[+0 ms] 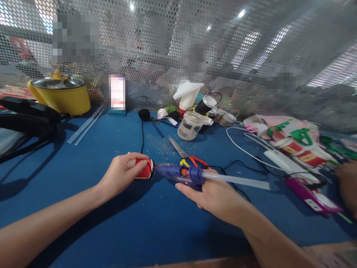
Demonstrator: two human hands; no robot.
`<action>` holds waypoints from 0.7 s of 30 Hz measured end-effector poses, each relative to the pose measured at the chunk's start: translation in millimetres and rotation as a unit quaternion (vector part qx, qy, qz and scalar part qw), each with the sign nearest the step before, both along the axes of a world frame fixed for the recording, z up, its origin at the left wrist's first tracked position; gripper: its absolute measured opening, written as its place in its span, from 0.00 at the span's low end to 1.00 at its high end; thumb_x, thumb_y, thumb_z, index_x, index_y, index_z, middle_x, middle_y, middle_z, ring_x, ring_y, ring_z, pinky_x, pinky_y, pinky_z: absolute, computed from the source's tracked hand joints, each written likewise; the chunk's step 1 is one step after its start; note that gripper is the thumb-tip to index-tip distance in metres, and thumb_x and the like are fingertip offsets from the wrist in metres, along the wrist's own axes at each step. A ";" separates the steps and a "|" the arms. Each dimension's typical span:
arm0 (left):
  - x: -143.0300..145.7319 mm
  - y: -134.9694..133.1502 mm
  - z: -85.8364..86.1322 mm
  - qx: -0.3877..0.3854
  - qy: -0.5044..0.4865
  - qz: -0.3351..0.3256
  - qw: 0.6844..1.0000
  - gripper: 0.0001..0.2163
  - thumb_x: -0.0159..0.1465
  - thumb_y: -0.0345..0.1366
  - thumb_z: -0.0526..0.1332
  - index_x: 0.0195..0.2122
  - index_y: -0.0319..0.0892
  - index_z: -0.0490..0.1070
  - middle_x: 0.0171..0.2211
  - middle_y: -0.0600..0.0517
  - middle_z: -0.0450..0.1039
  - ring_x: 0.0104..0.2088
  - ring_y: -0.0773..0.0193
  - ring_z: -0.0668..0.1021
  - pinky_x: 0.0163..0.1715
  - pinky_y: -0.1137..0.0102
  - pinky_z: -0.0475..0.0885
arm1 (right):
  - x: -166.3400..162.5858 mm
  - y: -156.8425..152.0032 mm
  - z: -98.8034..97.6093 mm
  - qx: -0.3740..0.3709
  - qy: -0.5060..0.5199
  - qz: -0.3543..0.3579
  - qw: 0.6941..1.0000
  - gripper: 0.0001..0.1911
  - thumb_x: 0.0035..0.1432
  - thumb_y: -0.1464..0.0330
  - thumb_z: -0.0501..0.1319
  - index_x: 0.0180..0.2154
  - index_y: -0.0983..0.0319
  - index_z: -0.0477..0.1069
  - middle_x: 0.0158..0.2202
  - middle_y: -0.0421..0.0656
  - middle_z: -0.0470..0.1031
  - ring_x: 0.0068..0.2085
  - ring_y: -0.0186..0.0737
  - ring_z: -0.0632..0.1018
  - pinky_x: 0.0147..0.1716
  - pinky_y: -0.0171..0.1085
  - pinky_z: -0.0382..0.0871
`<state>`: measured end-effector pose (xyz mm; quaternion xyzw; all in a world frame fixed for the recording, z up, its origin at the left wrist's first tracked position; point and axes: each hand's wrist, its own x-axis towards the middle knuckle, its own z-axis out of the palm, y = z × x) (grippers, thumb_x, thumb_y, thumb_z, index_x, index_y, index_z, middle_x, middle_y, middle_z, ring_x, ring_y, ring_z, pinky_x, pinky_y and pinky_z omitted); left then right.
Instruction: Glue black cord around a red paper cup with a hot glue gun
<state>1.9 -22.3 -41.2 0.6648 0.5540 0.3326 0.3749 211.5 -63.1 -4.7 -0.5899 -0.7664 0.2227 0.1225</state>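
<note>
My left hand (119, 171) is closed around a small red paper cup (144, 169) lying on its side, with black yarn at its right end. My right hand (220, 197) grips a blue hot glue gun (170, 171), whose nozzle is at the yarn-edged end of the cup; I cannot tell if it touches. A long translucent glue stick (237, 180) sticks out of the gun's back. Black yarn (142, 136) runs from behind the cup to a black yarn ball (144, 114). Just beyond the gun lie open scissors (180, 149) with red and yellow handles.
A clear plastic cup (190, 126) stands behind the scissors, near yarn-wrapped cups (205, 105). At left are a yellow pot (65, 98) and glue sticks (86, 124). A lit phone (117, 92) stands at the back. On the right lie a white power strip (288, 165), a purple device (312, 197) and cables.
</note>
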 end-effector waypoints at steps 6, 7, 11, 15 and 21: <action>0.3 -0.8 -0.3 -0.013 -0.007 -0.003 1.000 0.16 0.55 0.42 0.55 0.37 0.37 0.73 0.29 0.48 0.76 0.27 0.61 0.75 0.25 0.72 0.68 | 0.0 -1.2 0.7 0.018 0.008 0.012 1.000 0.15 0.52 0.61 0.54 0.19 0.61 0.65 0.18 0.39 0.68 0.22 0.34 0.70 0.22 0.31 0.60; 0.3 -1.1 -0.2 -0.010 -0.005 -0.003 1.000 0.15 0.55 0.42 0.55 0.36 0.37 0.73 0.29 0.48 0.76 0.26 0.62 0.75 0.25 0.72 0.68 | -0.2 -0.9 1.1 0.016 0.007 0.010 1.000 0.16 0.53 0.61 0.53 0.18 0.61 0.64 0.16 0.39 0.67 0.21 0.34 0.70 0.22 0.31 0.60; 0.4 -1.8 -0.3 0.014 0.011 -0.009 1.000 0.14 0.55 0.41 0.55 0.36 0.39 0.73 0.29 0.49 0.77 0.27 0.62 0.75 0.27 0.72 0.68 | -1.3 1.0 2.5 0.007 -0.011 -0.004 1.000 0.22 0.53 0.60 0.52 0.12 0.59 0.60 0.09 0.37 0.61 0.17 0.34 0.68 0.22 0.32 0.60; 0.5 -2.4 -1.0 0.027 0.020 -0.008 0.999 0.13 0.55 0.41 0.54 0.35 0.39 0.73 0.29 0.50 0.77 0.27 0.62 0.75 0.26 0.72 0.68 | -1.8 3.1 1.9 0.014 -0.014 -0.004 1.000 0.22 0.54 0.60 0.52 0.12 0.59 0.61 0.08 0.36 0.61 0.15 0.33 0.67 0.22 0.33 0.61; -0.4 -3.6 -1.6 0.058 0.048 -0.023 0.997 0.13 0.56 0.39 0.53 0.36 0.41 0.73 0.28 0.51 0.77 0.27 0.63 0.75 0.27 0.73 0.68 | -2.8 7.8 0.8 0.001 -0.027 -0.011 1.000 0.20 0.54 0.59 0.51 0.15 0.60 0.64 0.09 0.36 0.61 0.16 0.34 0.67 0.22 0.33 0.61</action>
